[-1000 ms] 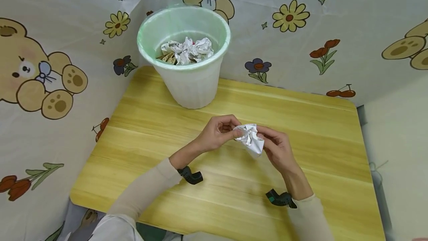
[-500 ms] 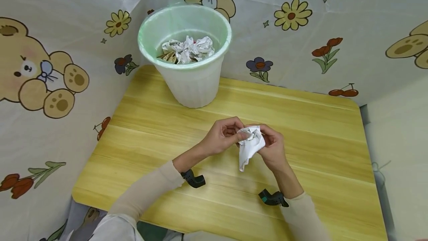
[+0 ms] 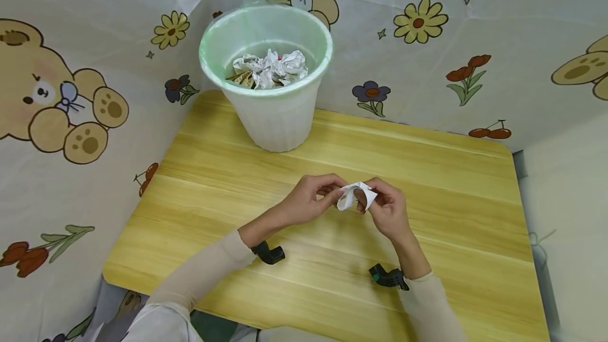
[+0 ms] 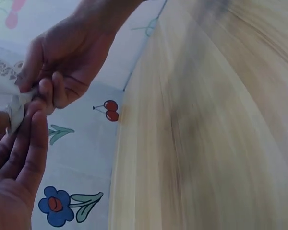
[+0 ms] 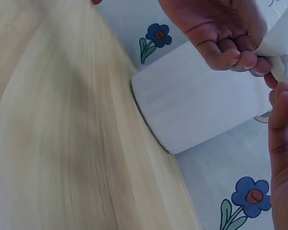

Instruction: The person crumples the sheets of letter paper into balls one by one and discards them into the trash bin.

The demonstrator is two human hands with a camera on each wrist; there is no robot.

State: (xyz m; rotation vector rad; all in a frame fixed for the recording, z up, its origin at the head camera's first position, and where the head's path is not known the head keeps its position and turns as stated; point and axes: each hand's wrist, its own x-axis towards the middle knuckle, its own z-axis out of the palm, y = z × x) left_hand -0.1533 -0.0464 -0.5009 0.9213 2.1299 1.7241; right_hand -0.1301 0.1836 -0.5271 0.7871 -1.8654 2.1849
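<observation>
Both hands meet over the near middle of the table, holding a crumpled piece of white paper (image 3: 349, 194) between them. The left hand (image 3: 306, 199) pinches its left side between thumb and fingers. On the other side, the right hand (image 3: 390, 209) pinches the right edge. Seen from the head, the paper bends round into a curl with an opening facing the person. In the left wrist view, the paper (image 4: 17, 108) shows at the left edge with fingers of both hands on it. Part of the paper (image 5: 281, 48) also shows in the right wrist view, near the fingertips.
A pale bin (image 3: 280, 125) with a green liner stands at the table's back left. Inside it lie crumpled white papers (image 3: 273, 70) and a brownish piece (image 3: 244, 79). The wooden table (image 3: 451, 199) backs onto a bear-and-flower printed cloth (image 3: 427, 73).
The paper has been turned and folded in the fingers: its hanging corner half a second ago is now curled up. Both hands keep pinching it in nearly the same spot.
</observation>
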